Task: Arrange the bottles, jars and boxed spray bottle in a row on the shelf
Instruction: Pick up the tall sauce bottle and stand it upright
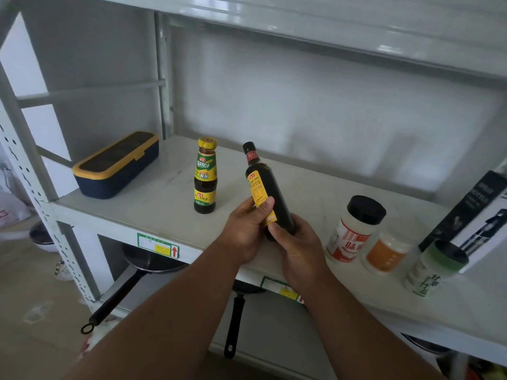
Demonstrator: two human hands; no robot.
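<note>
Fingers (262, 212) of both hands curl round the lower half of a dark bottle (267, 187), held tilted above the shelf (153, 198), its black cap leaning away to the left. Left hand (245, 231) grips the labelled side, thumb across the yellow label; right hand (295, 242) cups the base.

Step in hand, as I judge it: placing this bottle in the row. Next move calls for bringing it upright and setting it down just right of the standing sauce bottle, without knocking that one.

Items, largest first:
- Shelf: white metal rack; a green-edged sticker with a red arrow on its front lip, text too small to read.
- Box (477, 215): black and white, far right, holding the spray bottle; lettering blurred.
- Case (116, 165): navy with yellow rim, far left, lid down.
- Dark bottle: red neck label with Chinese characters, yellow side label, unreadable.
- Sauce bottle (205, 176): upright, yellow cap, green and yellow label, Chinese writing.
- Jar, black lid (354, 229): red and white label, large character 味.
- Jar, green band (433, 267): characters 甘草 legible.
- Jar, orange label (386, 253): no writing made out.
</note>
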